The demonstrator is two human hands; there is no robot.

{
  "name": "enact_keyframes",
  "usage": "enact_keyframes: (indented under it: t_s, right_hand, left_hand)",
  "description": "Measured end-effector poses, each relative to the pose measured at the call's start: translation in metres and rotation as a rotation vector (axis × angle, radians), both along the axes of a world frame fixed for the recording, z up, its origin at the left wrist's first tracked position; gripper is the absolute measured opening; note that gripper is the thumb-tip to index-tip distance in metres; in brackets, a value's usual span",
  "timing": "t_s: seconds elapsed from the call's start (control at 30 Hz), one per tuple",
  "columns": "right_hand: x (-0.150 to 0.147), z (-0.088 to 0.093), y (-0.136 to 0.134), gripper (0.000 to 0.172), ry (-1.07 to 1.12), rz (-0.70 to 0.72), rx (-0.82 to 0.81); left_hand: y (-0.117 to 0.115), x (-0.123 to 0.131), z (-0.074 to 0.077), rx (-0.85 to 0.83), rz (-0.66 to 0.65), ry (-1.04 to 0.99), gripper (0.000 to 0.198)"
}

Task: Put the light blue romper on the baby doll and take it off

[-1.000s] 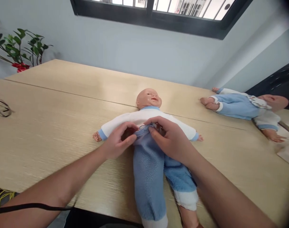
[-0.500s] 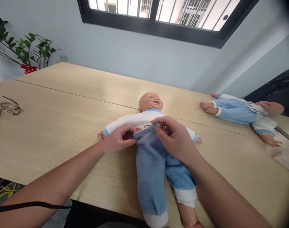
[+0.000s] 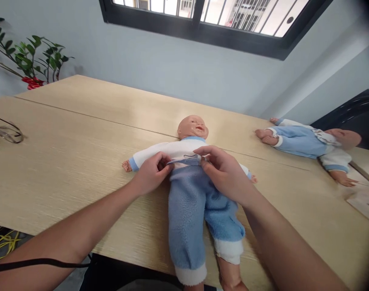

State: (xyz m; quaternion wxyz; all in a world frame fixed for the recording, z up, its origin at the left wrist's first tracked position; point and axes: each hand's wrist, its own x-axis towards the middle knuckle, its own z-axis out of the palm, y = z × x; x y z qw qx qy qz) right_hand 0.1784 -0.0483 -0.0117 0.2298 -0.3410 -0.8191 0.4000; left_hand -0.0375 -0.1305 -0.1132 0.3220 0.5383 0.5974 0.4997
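- Beyond the table [image 3: 81, 153], a grey wall [image 3: 160, 60] and a dark-framed window [image 3: 196, 28] are seen. To the left, a plant [image 3: 35, 56] is set near the wall, and glasses [image 3: 11, 133] are laid near the table's left edge.
- A doll [image 3: 178, 150] is laid on its back at the middle of the table, its head pointed toward the wall, its arms stretched to both sides. It is dressed in a white shirt and blue trousers [image 3: 187, 210].
- Well apart, at the right, a second doll [image 3: 306, 139] is laid in similar clothes.
- By the left hand [image 3: 151, 171], one end of the waistband [image 3: 184, 162] is pinched between thumb and forefinger; the other fingers are curled.
- By the right hand [image 3: 225, 171], the other end is gripped between thumb and forefinger; the fingertips are partly hidden.
- Between the hands, a thin dark loop [image 3: 189, 156] is seen above the band; whether it is cord or thread cannot be told.
- Adjustment of the trousers at the doll's waist seems to be in hand.
- For the next move, an even pull on both sides is probably called for, with the loop kept from snagging.
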Motion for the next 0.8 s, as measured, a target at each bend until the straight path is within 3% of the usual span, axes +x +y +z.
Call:
enact_keyframes:
  t_s: [0.13,0.43,0.6,0.7,0.8]
  right_hand:
    - [0.003,0.002,0.0,0.025,0.033,-0.005,-0.046]
    - [0.001,-0.008,0.012,0.026,-0.076,0.026,-0.135]
    - [-0.005,-0.014,0.015,0.028,-0.002,-0.012,-0.258]
    - [-0.005,-0.016,0.016,0.026,0.039,-0.056,-0.37]
    - [-0.005,-0.016,0.015,0.024,0.069,-0.051,-0.463]
  left_hand:
    - [-0.003,-0.007,0.005,-0.026,-0.114,0.013,0.028]
    - [-0.001,-0.008,-0.006,-0.13,-0.249,-0.415,0.037]
    - [-0.003,-0.004,-0.001,-0.108,-0.289,-0.223,0.026]
    - [-0.005,-0.001,0.001,-0.023,-0.179,-0.04,0.024]
    - [-0.005,0.003,0.004,0.164,-0.029,0.207,0.029]
